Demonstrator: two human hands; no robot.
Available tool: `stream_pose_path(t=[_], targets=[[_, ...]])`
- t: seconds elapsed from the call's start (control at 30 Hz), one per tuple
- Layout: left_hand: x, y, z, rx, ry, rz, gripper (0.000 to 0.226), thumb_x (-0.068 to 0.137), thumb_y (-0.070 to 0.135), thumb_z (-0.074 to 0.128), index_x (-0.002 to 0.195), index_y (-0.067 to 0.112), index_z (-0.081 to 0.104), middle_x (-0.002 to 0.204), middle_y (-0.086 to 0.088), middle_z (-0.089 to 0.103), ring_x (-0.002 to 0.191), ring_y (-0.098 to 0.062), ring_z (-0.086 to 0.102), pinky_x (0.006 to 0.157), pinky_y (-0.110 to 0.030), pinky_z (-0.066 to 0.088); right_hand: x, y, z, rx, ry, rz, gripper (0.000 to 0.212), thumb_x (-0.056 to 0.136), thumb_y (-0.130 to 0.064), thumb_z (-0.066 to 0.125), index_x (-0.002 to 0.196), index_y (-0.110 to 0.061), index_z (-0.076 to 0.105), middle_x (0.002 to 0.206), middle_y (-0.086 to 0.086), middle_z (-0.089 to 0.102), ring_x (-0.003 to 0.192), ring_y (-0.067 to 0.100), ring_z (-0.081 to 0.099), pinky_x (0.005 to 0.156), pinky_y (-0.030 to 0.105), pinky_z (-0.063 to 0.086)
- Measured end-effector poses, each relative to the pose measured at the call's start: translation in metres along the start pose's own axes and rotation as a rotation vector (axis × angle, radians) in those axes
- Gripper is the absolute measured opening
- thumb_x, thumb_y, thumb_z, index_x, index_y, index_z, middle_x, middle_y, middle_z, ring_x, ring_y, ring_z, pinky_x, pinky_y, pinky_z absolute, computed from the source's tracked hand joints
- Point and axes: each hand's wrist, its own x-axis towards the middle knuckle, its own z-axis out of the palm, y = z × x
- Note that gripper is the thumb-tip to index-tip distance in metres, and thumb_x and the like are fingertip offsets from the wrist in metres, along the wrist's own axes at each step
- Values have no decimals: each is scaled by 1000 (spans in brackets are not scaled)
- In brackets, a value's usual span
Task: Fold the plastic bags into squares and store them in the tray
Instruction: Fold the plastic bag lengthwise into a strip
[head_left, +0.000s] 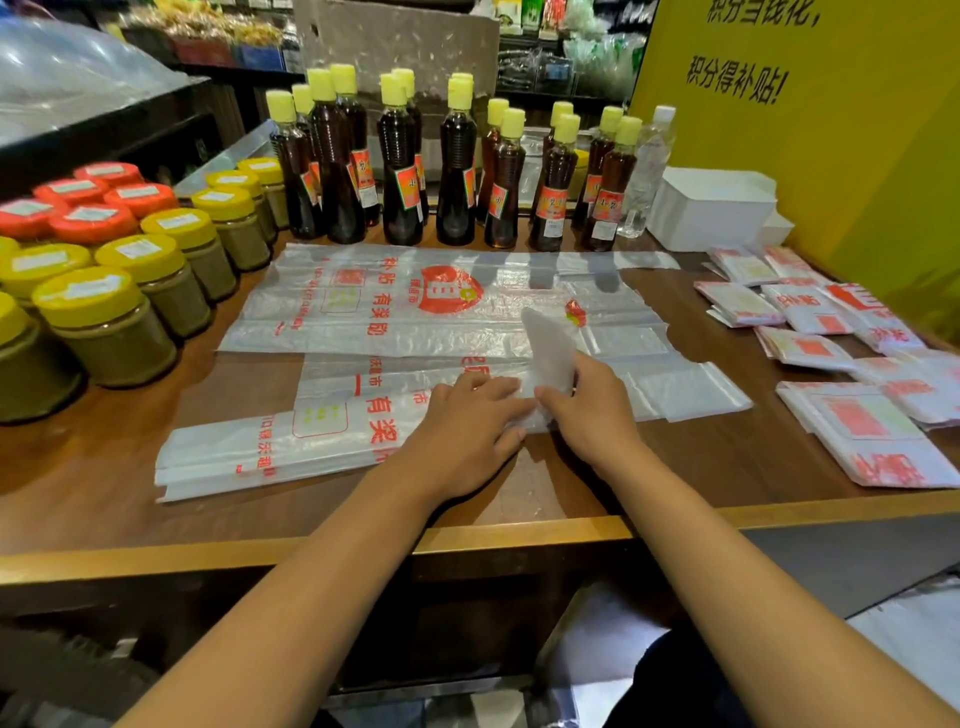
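Observation:
A long narrow folded strip of clear plastic bag (270, 447) with red print lies across the wooden counter near its front edge. My left hand (467, 426) presses flat on the strip near its right end. My right hand (587, 410) pinches the strip's right end and lifts a flap (550, 353) upright and over. Behind it lie a half-folded bag (675, 389) and a flat unfolded bag (395, 306). Several bags folded into squares (810, 317) are spread on the counter to the right. The white tray (711, 208) stands at the back right.
Yellow- and red-lidded jars (114, 312) crowd the left side. Dark sauce bottles (457, 171) with yellow caps line the back, beside a clear bottle (649, 171). A yellow wall (831, 130) bounds the right. The counter's front edge (519, 540) runs just below my hands.

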Motion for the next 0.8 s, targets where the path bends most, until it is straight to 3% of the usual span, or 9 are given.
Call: stream_pose_path(t=[0.13,0.23,0.37,0.43,0.5,0.57,0.67,0.73,0.8], targets=[[0,-1,-1,-102,63,22,36,105,30,48,140,31,58,148,4,49,138,-23,37,105,-42,31,3,1,8,-108,12,-59,29,91,-9,63,120,-12,62,101,-5,59,91,11,51,63,14,34],[-2,-3,-7,-268,223,-3,26,98,17,59,121,18,70,120,0,68,116,-21,58,96,-33,43,1,1,9,-134,19,-110,20,89,-1,59,106,-8,66,99,2,65,91,19,58,72,28,41],[-6,-7,-17,-383,551,-183,23,93,6,63,114,13,70,114,-1,69,105,-12,58,93,-21,43,1,1,9,-205,81,-169,29,88,9,51,108,-4,68,103,11,62,92,22,52,71,22,28],[-6,-10,-22,-373,724,-194,23,90,0,64,109,11,69,108,-3,67,98,-8,54,85,-9,39,2,-2,10,-211,56,-194,31,91,8,49,112,-4,68,110,12,62,98,23,54,76,21,31],[-6,-12,-23,-354,805,-161,23,88,-3,64,107,10,67,107,-5,64,95,-8,52,81,-7,38,1,-5,11,-220,12,-200,30,94,4,51,118,-5,66,113,10,58,102,22,53,81,24,35],[-5,-12,-21,-343,769,-87,23,89,1,65,109,11,66,110,-5,61,100,-12,52,86,-15,43,0,-6,12,-247,0,-224,34,93,3,53,123,-8,64,115,11,56,105,24,53,83,29,41],[-3,-17,-15,-322,622,-15,28,92,25,63,118,18,66,124,0,59,116,-21,51,95,-38,43,1,-1,14,-283,-9,-248,44,87,9,51,123,-14,62,115,8,56,105,24,53,85,38,48],[-6,-22,-13,-356,522,3,37,90,36,61,125,24,65,136,5,55,126,-22,45,101,-42,37,3,1,15,-294,-45,-248,47,85,12,51,120,-18,61,109,1,54,101,19,50,82,34,45],[-8,-24,-10,-363,431,25,41,86,33,65,128,28,63,142,8,51,132,-19,39,104,-43,34,3,1,15,-299,-81,-286,48,81,14,53,110,-24,58,102,-7,48,95,14,45,77,32,41]])
